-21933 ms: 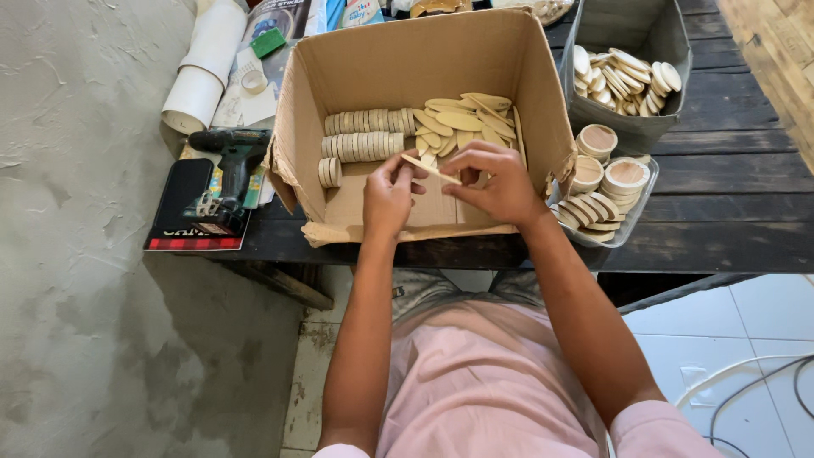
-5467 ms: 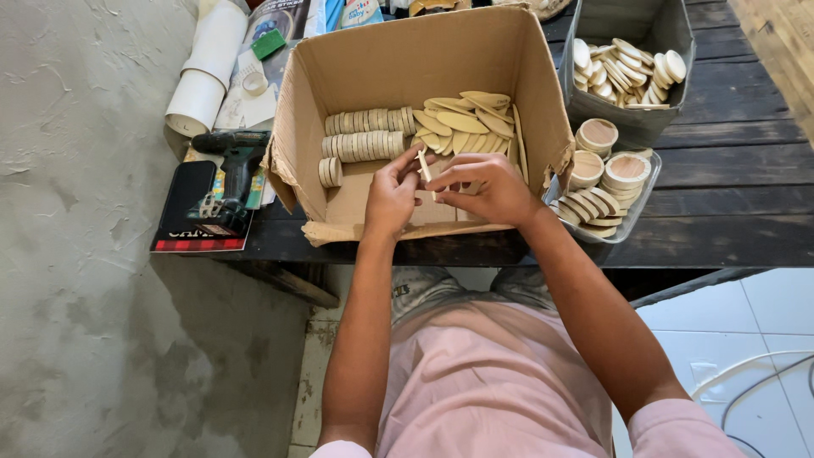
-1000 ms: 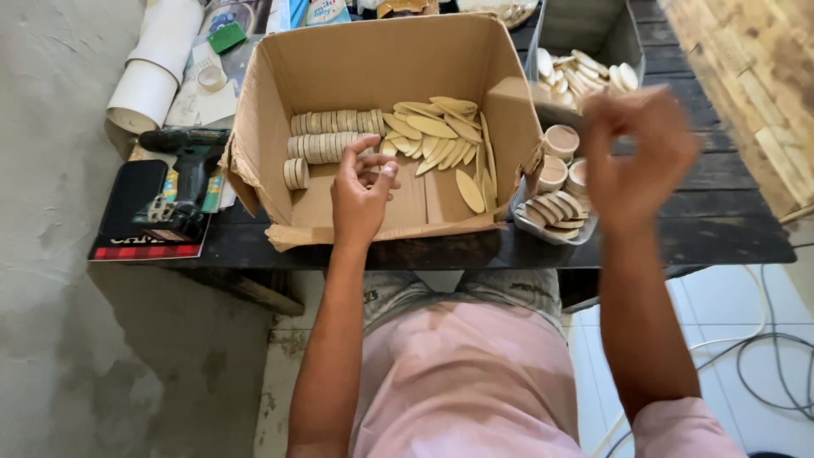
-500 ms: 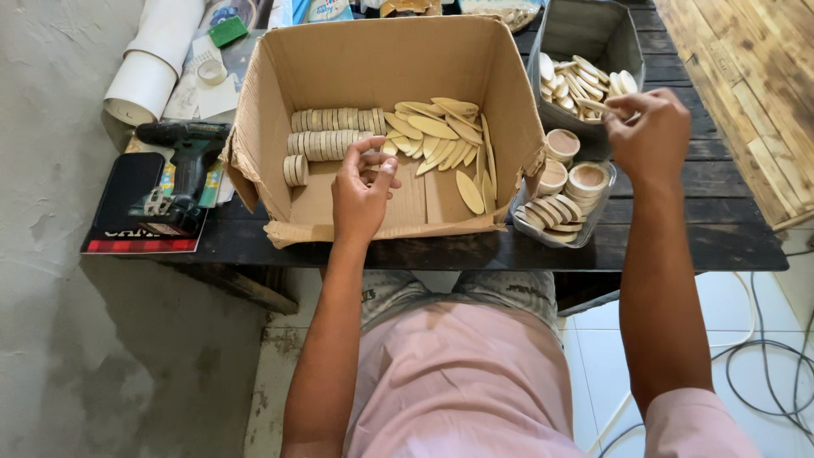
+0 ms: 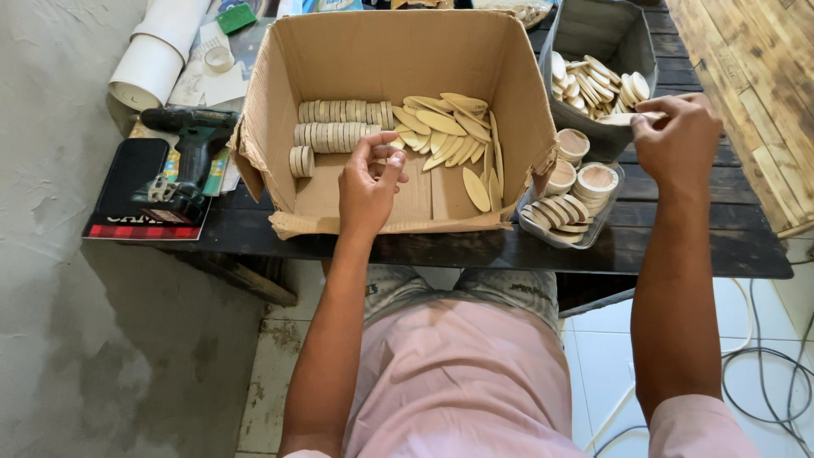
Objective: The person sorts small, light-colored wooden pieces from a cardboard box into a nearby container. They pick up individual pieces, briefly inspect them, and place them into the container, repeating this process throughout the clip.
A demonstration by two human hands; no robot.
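Left hand (image 5: 370,182) is inside the cardboard box (image 5: 280,68), fingers curled over a small stack of wooden discs (image 5: 386,155); count hidden by the fingers. Right hand (image 5: 676,138) is raised at the grey bin (image 5: 632,38), pinching one oval wooden biscuit (image 5: 625,119) over the bin's pile.

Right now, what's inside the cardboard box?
Inside the box: rows of wooden discs on edge and loose oval biscuits. The left hand covers part of the floor, so anything beneath it is hidden.
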